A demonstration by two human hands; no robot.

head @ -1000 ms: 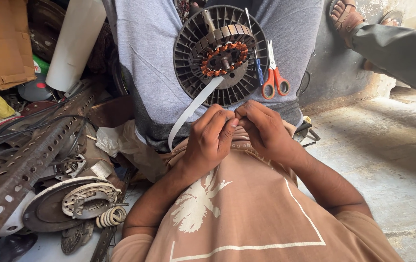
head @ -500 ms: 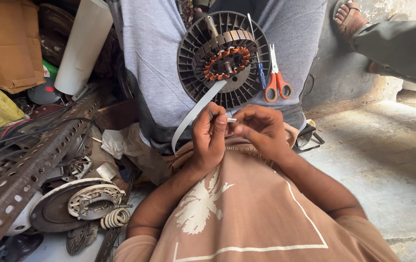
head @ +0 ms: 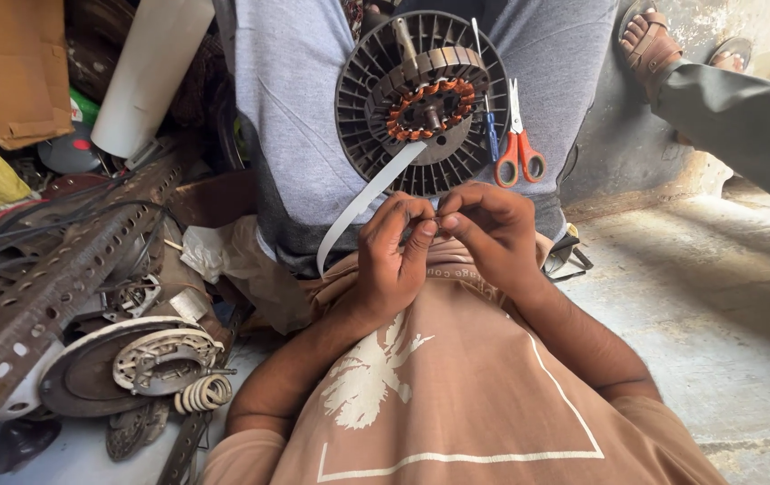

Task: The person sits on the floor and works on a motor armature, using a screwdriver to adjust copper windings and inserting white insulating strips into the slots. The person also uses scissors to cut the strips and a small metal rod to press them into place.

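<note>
**Both hands pinch a small piece below a fan motor stator**

A tiny piece (head: 437, 221), too small to make out, sits between the fingertips of both hands, just above the person's tan shirt (head: 457, 386). The left hand (head: 391, 256) and right hand (head: 486, 235) are closed narrow, thumbs and forefingers meeting at the piece and touching each other.

A white strip (head: 362, 202) runs from beside the left hand up and away to the round dark fan motor stator (head: 421, 103), whose copper windings (head: 430, 110) ring its centre. The stator rests on the grey-clothed lap (head: 300, 108) of a second person sitting opposite. Just right of the stator lie orange-handled scissors (head: 518, 144) and a blue-handled tool (head: 490, 135).

Far right, a sandalled foot (head: 647, 40) rests on the concrete floor (head: 726, 305). At left lie perforated metal angle bars (head: 35, 287), a motor cover plate (head: 124, 364), a white roll (head: 151, 72) and a cardboard box (head: 8, 67).
</note>
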